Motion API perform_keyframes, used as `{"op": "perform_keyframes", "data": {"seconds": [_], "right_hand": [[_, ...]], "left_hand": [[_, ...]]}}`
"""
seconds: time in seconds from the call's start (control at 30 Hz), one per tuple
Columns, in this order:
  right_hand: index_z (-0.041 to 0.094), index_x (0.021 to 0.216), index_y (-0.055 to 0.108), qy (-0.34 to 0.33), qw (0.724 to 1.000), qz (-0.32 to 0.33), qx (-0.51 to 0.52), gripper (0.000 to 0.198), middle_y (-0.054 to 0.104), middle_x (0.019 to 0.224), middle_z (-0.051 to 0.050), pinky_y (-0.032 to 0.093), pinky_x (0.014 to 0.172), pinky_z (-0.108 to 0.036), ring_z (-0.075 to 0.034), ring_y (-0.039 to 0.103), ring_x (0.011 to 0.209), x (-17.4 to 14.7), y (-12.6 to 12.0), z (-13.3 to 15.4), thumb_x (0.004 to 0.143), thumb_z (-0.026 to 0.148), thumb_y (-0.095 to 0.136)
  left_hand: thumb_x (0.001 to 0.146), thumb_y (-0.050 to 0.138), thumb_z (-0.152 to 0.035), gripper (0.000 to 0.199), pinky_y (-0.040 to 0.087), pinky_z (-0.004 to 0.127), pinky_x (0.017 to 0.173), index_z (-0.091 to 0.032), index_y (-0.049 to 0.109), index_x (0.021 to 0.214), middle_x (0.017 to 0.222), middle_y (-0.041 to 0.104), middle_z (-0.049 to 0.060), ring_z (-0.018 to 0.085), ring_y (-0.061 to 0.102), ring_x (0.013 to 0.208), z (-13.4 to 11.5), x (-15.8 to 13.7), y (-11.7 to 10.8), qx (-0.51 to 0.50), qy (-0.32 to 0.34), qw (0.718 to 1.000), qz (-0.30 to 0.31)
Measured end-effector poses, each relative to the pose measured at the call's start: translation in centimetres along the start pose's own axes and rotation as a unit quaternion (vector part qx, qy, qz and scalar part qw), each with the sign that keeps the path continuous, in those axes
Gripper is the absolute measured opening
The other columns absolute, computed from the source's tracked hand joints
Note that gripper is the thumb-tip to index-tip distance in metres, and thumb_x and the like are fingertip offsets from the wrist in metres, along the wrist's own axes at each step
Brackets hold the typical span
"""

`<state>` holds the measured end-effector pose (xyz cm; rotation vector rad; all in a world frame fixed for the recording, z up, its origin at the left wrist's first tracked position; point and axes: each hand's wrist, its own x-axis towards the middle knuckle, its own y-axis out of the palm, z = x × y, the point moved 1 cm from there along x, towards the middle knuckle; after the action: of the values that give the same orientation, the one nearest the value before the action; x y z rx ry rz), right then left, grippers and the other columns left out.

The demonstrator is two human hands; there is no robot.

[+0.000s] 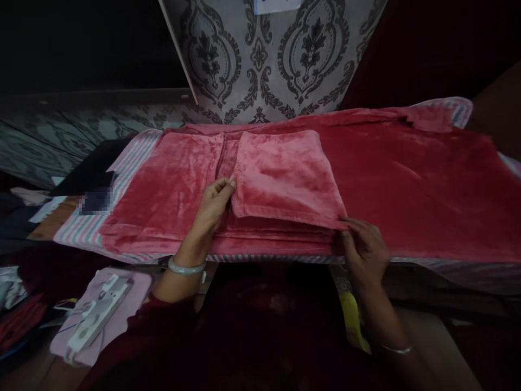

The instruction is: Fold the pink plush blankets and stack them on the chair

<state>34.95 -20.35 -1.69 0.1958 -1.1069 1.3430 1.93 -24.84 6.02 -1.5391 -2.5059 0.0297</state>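
A folded piece of pink plush cloth [285, 176] lies in the middle of a long surface, on top of more pink-red plush fabric [419, 190]. My left hand [215, 202] pinches its near left corner between thumb and fingers. At the near right corner, my right hand [364, 244] grips the edge between thumb and fingers, holding it slightly raised. Several folded layers show under the near edge. Left of the folded piece lies another flat section of the plush cloth [163, 179].
A striped cover [87, 228] shows under the plush fabric at the edges. Dark items and papers lie at the left end. Below left, a white power strip [97, 315] rests on a pink pad [136, 282]. Patterned wallpaper [260, 60] and a dark screen [89, 49] stand behind.
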Motion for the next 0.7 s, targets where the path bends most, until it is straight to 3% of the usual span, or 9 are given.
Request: {"op": "perform_keyframes", "data": {"seconds": [0.13, 0.33, 0.6, 0.7], "right_hand": [[0.023, 0.107, 0.073, -0.042, 0.999, 0.018, -0.029, 0.017, 0.076, 0.106, -0.008, 0.051, 0.092, -0.045, -0.025, 0.068, 0.102, -0.3, 0.7, -0.1, 0.098, 0.022, 0.058], [0.022, 0.107, 0.073, -0.053, 0.997, 0.047, -0.035, 0.016, 0.076, 0.105, -0.008, 0.052, 0.090, -0.044, -0.025, 0.067, 0.100, -0.9, 0.8, -1.2, 0.097, 0.024, 0.060], [0.023, 0.105, 0.075, -0.069, 0.996, 0.057, -0.012, 0.020, 0.076, 0.101, -0.007, 0.053, 0.089, -0.043, -0.025, 0.069, 0.096, 3.0, 0.5, 0.8, 0.098, 0.031, 0.059], [0.024, 0.115, 0.074, -0.112, 0.982, 0.144, 0.047, 0.028, 0.075, 0.113, -0.008, 0.055, 0.093, -0.041, -0.023, 0.068, 0.105, 6.0, 2.6, 3.0, 0.102, 0.032, 0.051]], "left_hand": [[0.085, 0.062, -0.037, 0.031, 0.027, 0.023, 0.053, -0.022, 0.045, 0.063, 0.057, 0.037, -0.007, 0.010, 0.033, 0.054, 1.8, 0.4, -0.4, 0.141, 0.020, 0.989, -0.033], [0.082, 0.056, -0.023, 0.027, 0.026, 0.027, 0.055, -0.023, 0.043, 0.060, 0.053, 0.039, -0.006, 0.012, 0.037, 0.053, 4.1, -0.6, -1.2, 0.326, -0.019, 0.945, 0.016], [0.083, 0.054, -0.028, 0.028, 0.025, 0.027, 0.054, -0.023, 0.040, 0.059, 0.051, 0.036, -0.007, 0.011, 0.037, 0.052, 3.9, -0.5, -1.3, 0.345, -0.020, 0.938, 0.024], [0.082, 0.053, -0.031, 0.026, 0.025, 0.026, 0.053, -0.023, 0.042, 0.060, 0.051, 0.038, -0.007, 0.011, 0.037, 0.053, 4.0, -0.6, -1.4, 0.332, -0.014, 0.943, 0.022]]}}
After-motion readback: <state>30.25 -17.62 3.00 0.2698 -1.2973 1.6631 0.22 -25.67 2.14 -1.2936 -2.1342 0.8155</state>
